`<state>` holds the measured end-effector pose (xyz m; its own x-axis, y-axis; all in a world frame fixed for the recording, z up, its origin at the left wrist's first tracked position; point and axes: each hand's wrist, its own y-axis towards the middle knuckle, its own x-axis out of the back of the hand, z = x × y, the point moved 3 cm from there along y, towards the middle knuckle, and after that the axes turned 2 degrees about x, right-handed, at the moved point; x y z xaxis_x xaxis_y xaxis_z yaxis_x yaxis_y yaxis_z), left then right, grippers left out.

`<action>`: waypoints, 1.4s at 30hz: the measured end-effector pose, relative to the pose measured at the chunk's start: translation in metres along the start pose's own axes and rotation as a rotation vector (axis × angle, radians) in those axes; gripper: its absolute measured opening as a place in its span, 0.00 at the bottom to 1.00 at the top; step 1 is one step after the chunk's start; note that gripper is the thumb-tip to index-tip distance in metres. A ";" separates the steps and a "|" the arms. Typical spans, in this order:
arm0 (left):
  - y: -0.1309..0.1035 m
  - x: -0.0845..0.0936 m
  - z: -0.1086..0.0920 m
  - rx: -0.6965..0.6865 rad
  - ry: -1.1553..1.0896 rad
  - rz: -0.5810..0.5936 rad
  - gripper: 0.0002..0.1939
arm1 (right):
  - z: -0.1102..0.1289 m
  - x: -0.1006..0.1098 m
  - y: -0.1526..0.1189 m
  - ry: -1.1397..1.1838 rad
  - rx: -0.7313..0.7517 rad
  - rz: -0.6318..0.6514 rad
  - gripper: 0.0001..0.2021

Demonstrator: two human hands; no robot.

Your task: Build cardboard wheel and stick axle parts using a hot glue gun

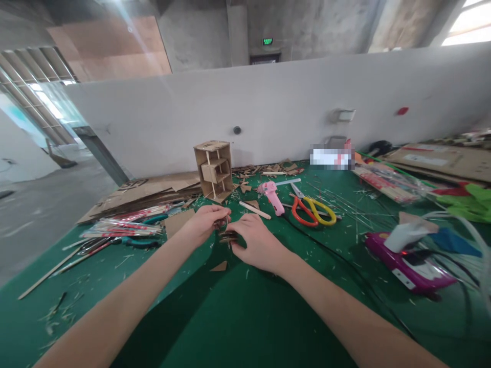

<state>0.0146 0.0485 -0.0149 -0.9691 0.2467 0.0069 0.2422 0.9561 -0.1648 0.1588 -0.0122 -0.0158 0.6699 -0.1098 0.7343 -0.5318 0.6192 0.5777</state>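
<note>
Over the middle of the green table, my left hand (207, 222) is closed, its fingertips pinching the upper end of a small thin stick. Just to its right, my right hand (255, 241) is closed around a small brown cardboard piece (228, 236), which touches or meets the stick; the fingers hide much of both. Behind my hands stands an upright cardboard frame (215, 171) with shelves and thin sticks inside. A pale stick (255, 210) and a pink glue gun (273, 198) lie beyond my right hand. A cardboard scrap (219, 266) rests below my hands.
Orange-handled scissors (305, 210) and yellow-handled ones (321, 211) lie right of the glue gun, whose black cord crosses the table. A purple power strip (412, 266) is at right. Bagged sticks (123, 227) and teal-handled pliers (140, 242) lie left. Flat cardboard (153, 191) lies behind them.
</note>
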 end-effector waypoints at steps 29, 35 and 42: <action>0.010 0.006 0.009 -0.030 -0.038 -0.018 0.14 | 0.005 -0.001 0.000 -0.002 -0.019 0.012 0.11; 0.018 0.060 -0.014 -0.154 -0.071 -0.238 0.11 | 0.039 -0.015 -0.003 0.082 0.124 0.195 0.07; 0.011 0.094 -0.048 -0.263 0.154 -0.212 0.13 | 0.027 0.000 0.002 0.226 -0.147 -0.025 0.10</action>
<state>-0.0712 0.0900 0.0313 -0.9853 0.0407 0.1657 0.0604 0.9915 0.1153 0.1434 -0.0317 -0.0053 0.7891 0.0398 0.6130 -0.4441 0.7263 0.5246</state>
